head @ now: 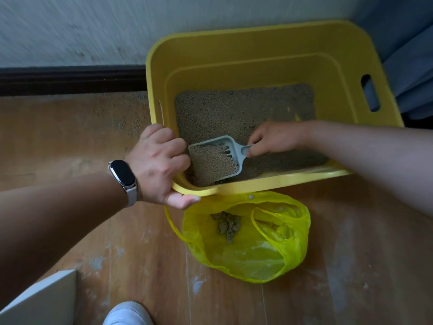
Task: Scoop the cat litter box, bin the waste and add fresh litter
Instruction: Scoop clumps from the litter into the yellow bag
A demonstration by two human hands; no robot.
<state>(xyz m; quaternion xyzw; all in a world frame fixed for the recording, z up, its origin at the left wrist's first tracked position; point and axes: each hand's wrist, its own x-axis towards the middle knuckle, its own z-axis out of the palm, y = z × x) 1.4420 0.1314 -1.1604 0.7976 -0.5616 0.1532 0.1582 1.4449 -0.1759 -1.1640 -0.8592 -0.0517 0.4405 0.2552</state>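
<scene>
At the far left, a pale box corner (46,299) and the toe of a shoe (127,313) sit at the bottom edge on the wooden floor (93,141), which carries scattered granules near the wall. The left hand (161,164), a watch (123,173) on its wrist, is clenched over the near-left corner of the yellow litter box (257,43), fingers inside the rim and thumb beneath it. The box seems tipped up slightly at this corner, though I cannot be sure.

Inside, the grey scoop (216,160) lies low over the litter (234,109) by the near wall, its tray heaped with loose grains. The right hand (273,138) pinches the scoop's short handle between its fingertips.

Just in front of the box, touching its near edge, an open yellow plastic bag (257,242) lies on the floor with a few clumps (227,225) already in it.

To do this step well, I judge the scoop should be lifted level and shaken gently over the box so clean grains fall through the slots, leaving only clumps. The left hand's hold should steady the box against that shaking. Only then should the scoop cross the rim, low and short, to the bag's mouth, so little spills onto the floor.
</scene>
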